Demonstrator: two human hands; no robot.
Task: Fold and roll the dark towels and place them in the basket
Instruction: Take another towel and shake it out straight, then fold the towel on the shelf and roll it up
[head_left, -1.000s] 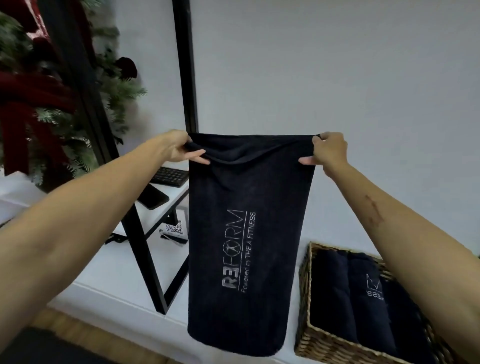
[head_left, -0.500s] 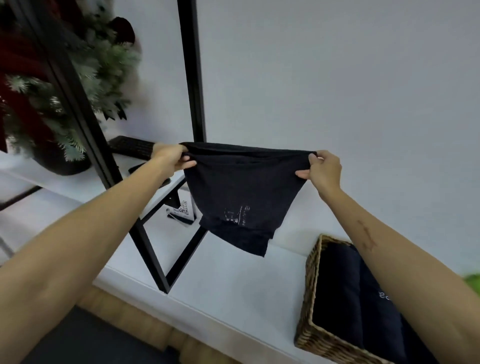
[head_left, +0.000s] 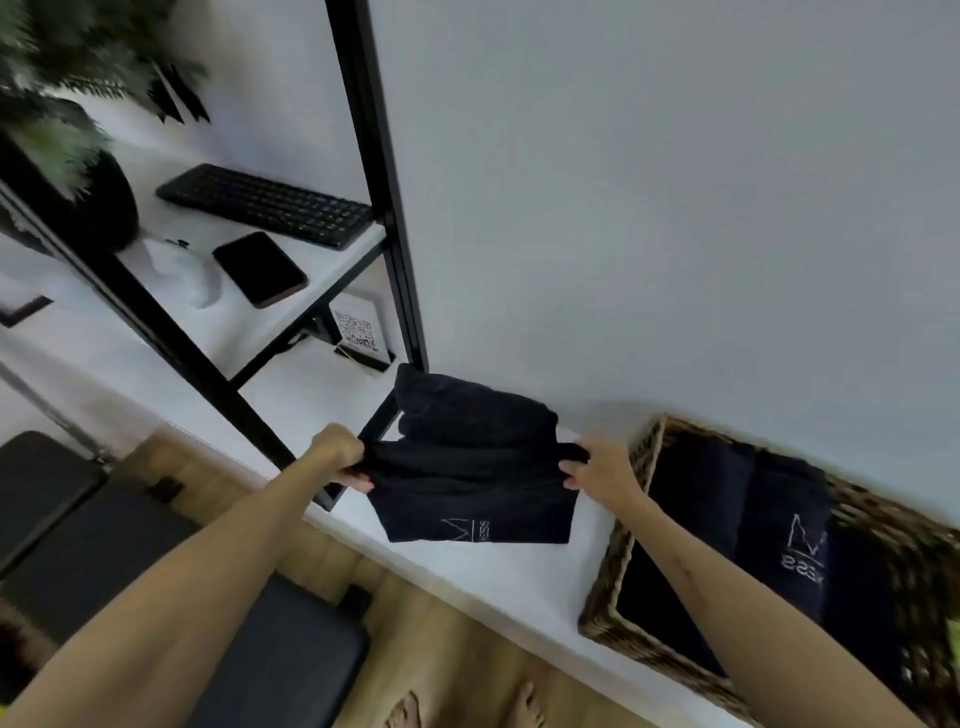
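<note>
Surface: white desk (head_left: 467, 577) against wall, wicker basket (head_left: 623, 545) at right end.
Towel: dark towel (head_left: 467, 467) folded, long axis left-right.
Fingers: left hand (head_left: 340, 454) and right hand (head_left: 597, 467) pinching opposite ends; right nearer basket.

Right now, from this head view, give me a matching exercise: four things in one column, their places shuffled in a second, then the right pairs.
Things
1. keyboard
2. phone
3. QR code card
4. rolled towels

Places
A. in the wicker basket
B. on the shelf, nearer the camera than the keyboard
C. at the back of the shelf, by the wall
D. on the white ledge under the shelf

Pairs: 1-C, 2-B, 3-D, 4-A
</note>
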